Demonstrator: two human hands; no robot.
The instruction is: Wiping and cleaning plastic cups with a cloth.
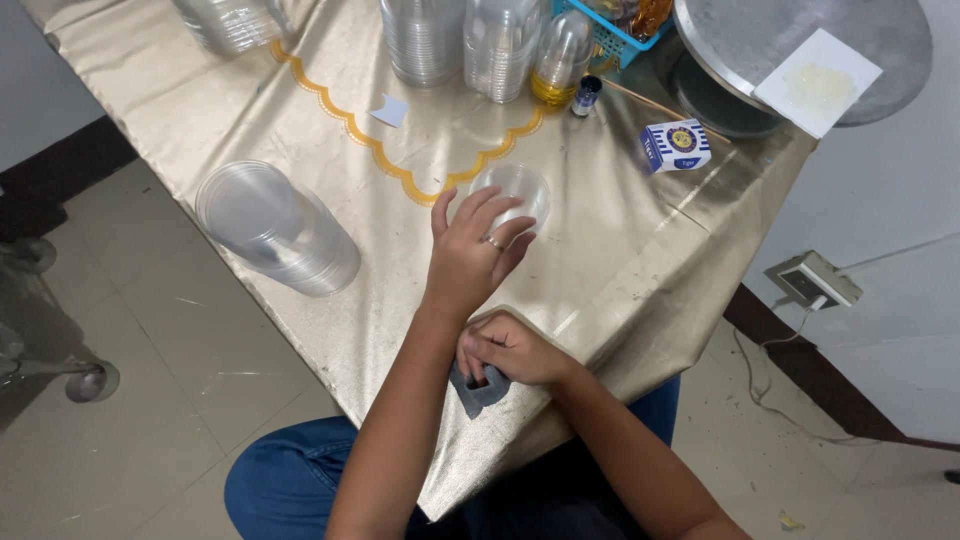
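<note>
A table under a shiny gold cloth (300, 90) with an orange scalloped line stands on a pale tiled floor (150, 380) near a white wall with a socket. The left hand (470, 255) grasps a small clear plastic cup (515, 190) upright at mid-table, while the right hand (510, 350) pinches a dark grey cloth (478, 392) at the near edge. Stacks of clear cups (280, 230) stand empty; a domed one (560, 62) holds yellow liquid, beside a blue basket (610, 40).

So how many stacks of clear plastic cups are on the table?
4 visible: one lying stack near the left edge, one at the top left corner, two upright stacks at the far edge. More may be cut off beyond the frame.
</note>
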